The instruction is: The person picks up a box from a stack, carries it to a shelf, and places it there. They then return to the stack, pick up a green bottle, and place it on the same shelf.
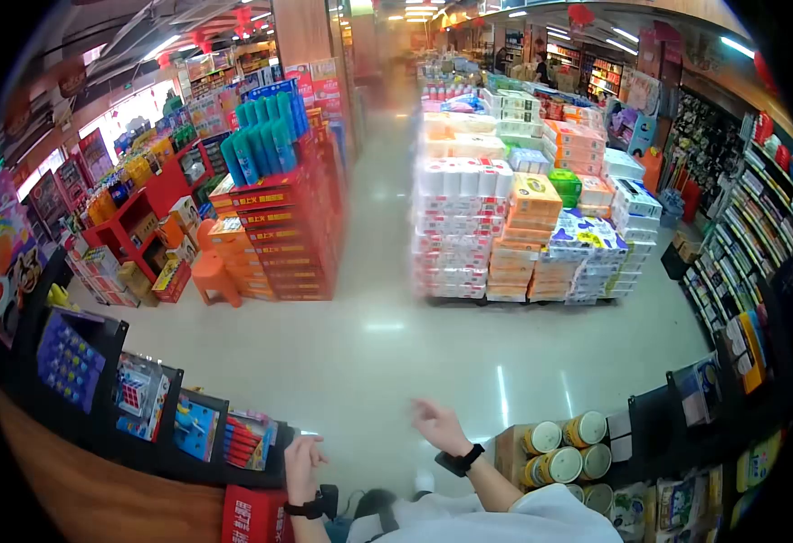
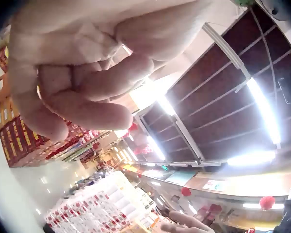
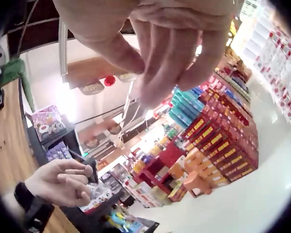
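My left hand (image 1: 303, 466) is held in front of my body with its fingers loosely bent, and nothing is in it. A packet of red pen-like items (image 1: 248, 443) in a black display rack (image 1: 274, 457) is the nearest thing to it. Over the floor, my right hand (image 1: 444, 429) reaches forward, fingers relaxed and nothing held. In the left wrist view the left hand's bent fingers (image 2: 94, 114) fill the upper left. The right wrist view shows the right hand's fingers (image 3: 167, 68) hanging loosely, with the left hand (image 3: 60, 183) lower left.
Tins with pale lids (image 1: 558, 463) stand at the lower right. A wooden counter (image 1: 98, 462) and a red box (image 1: 252, 516) lie at the lower left. Ahead, shiny floor (image 1: 374, 348) runs between stacked red cartons (image 1: 292, 231) and piled tissue packs (image 1: 460, 222). Shelves (image 1: 745, 244) line the right.
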